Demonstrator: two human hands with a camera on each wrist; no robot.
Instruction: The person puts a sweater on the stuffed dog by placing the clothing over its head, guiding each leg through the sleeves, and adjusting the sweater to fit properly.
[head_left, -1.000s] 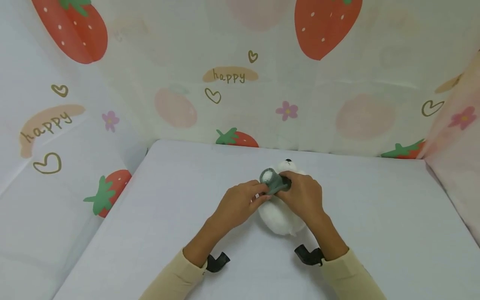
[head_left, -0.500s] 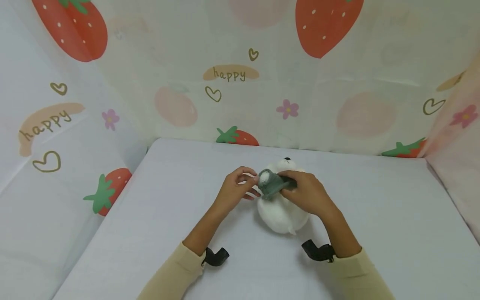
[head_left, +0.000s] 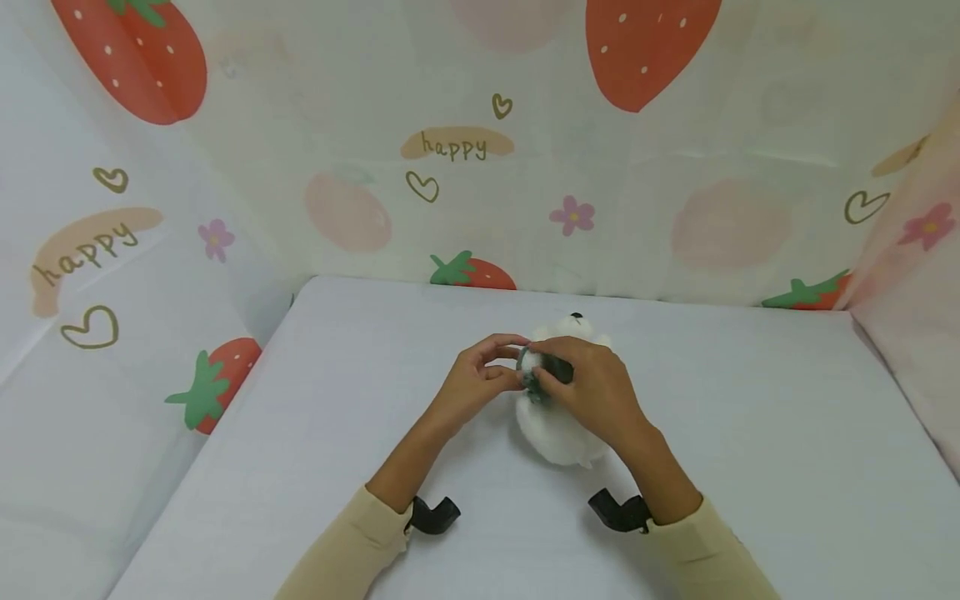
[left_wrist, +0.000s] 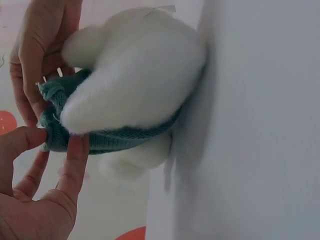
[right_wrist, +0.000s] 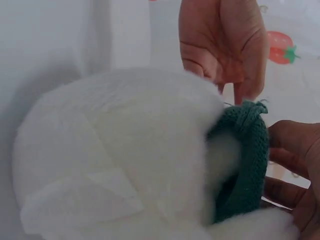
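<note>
Green knit garment: between the fingers of both hands, against the plush toy, white showing inside its rim.
Right hand: thumb and fingers pinch the garment from the right.
Left hand: thumb and fingertips curl to the rim and hold it on the left.
White plush toy: partly covered by the hands, rounded body near, black nose at the far end.
Wrists: one black fitting by each, just beside the cream sleeves.
White table: bears the toy.
Cloth backdrop: far, left and right, printed with strawberries and flowers.
</note>
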